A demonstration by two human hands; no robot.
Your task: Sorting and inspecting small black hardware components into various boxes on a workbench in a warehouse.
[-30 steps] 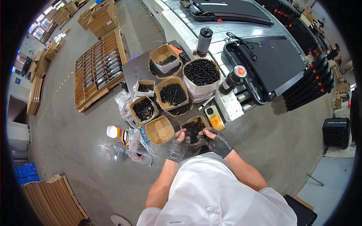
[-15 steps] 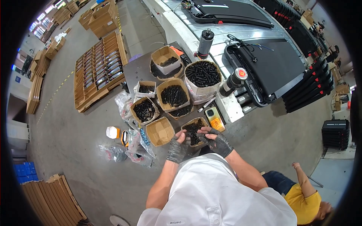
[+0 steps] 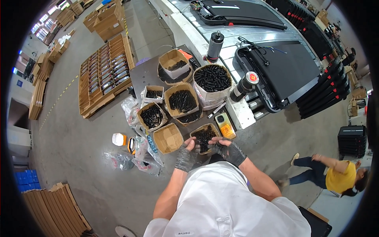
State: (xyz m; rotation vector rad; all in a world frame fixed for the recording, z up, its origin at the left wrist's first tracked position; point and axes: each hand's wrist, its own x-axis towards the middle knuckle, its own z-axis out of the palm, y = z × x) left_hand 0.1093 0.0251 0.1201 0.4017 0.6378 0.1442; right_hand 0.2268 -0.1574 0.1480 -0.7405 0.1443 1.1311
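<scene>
Both my hands, in dark, worn fingerless wraps, meet over the near edge of a small cardboard box [image 3: 216, 128] of small black screw-like parts [image 3: 204, 135]. My left hand [image 3: 186, 156] is at the box's left corner, thumb up and fingers curled inward. Opposite it, my right hand [image 3: 230, 151] has its thumb and fingertips drawn together by the right corner. Whatever sits between the fingertips is too small and dark to make out. Left of my hands stands a cardboard box [image 3: 168, 138] with a bare bottom.
Further boxes of black parts [image 3: 181, 100] crowd the low table [image 3: 138, 75]. A yellow-cased phone [image 3: 225, 125] lies right of the near box. Beyond are a roller conveyor with black panels [image 3: 290, 65] and two cylindrical motors [image 3: 214, 46]. Plastic bags [image 3: 146, 160] lie at left; a person in yellow [image 3: 341, 175] walks at right.
My right hand's fingers have drawn closer together over the box edge; my left hand has barely moved. The person in yellow has moved up and to the right, and is now seen mid-stride.
</scene>
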